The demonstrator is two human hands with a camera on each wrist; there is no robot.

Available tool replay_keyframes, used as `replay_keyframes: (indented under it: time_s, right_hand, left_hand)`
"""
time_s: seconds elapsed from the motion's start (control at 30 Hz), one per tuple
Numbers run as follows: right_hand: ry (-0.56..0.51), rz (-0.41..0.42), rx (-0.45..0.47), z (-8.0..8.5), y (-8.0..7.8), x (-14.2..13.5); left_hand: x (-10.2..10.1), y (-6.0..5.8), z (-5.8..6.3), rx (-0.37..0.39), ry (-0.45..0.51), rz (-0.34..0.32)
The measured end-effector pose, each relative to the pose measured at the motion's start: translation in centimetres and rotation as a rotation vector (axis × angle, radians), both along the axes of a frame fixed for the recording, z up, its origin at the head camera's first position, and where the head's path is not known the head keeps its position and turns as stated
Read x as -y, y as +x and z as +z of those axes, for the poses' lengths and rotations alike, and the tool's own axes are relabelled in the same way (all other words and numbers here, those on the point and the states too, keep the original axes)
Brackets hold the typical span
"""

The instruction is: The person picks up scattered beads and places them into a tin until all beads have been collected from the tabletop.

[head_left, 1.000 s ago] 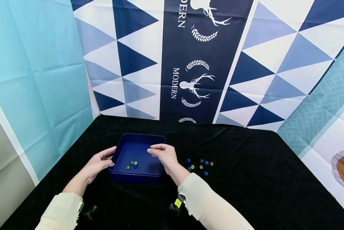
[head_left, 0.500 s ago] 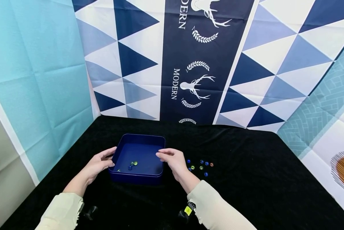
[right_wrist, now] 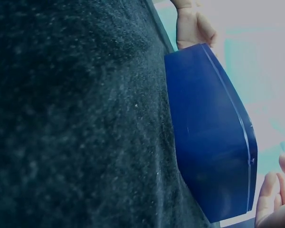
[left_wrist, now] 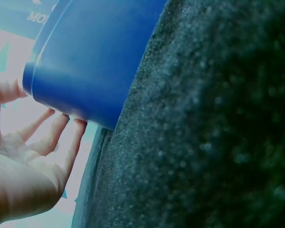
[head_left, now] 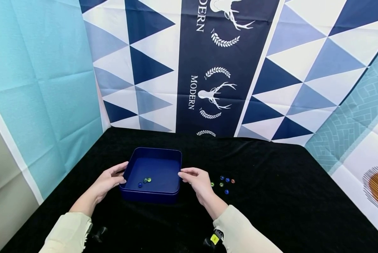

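A dark blue open-topped box [head_left: 149, 196] stands on the black cloth. Inside lie 3 visible glass marbles: a blue one [head_left: 140, 185], a yellow-green one [head_left: 149, 180] and a darker greenish one [head_left: 145, 180]. My left hand [head_left: 105, 181] rests at the box's left side, thumb near the rim; in the left wrist view the extended fingertips [left_wrist: 80, 122] touch its outer wall. At the right rim, my right hand [head_left: 198, 181] has its thumb and index tips close to the edge. The right wrist view shows its fingers [right_wrist: 267, 194] apart from the box wall, nothing visible between them.
Several loose marbles lie on the cloth right of the right hand, among them a blue one [head_left: 226, 192], a green one [head_left: 221, 184] and an orange one [head_left: 233, 181]. Patterned fabric walls [head_left: 154, 70] enclose the black-covered table [head_left: 271, 196].
My right hand has moved from above the box's inside rightward to its right rim. The blue marble rolled left; a green marble rolled front-left and is now hidden. The left hand stays put.
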State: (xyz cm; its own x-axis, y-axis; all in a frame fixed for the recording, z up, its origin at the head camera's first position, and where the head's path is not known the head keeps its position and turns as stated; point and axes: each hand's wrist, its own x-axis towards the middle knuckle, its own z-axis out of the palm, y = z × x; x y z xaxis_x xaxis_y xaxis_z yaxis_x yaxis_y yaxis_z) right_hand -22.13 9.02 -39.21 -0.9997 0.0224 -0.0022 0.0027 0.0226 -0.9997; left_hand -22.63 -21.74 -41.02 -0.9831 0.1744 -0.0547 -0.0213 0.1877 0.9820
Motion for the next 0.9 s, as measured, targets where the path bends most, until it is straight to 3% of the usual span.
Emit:
replay_keyframes:
  time_s: [0.27,0.9]
  right_hand:
    - [-0.004,-0.017,-0.033,-0.3,0.4,-1.1]
    - [-0.020,-0.081,-0.004,-0.9,0.8,-4.3]
  left_hand:
    - [0.0,0.0,0.1,0.005,0.000,-0.003]
    - [0.0,-0.1,0.1,0.031,-0.017,-0.002]
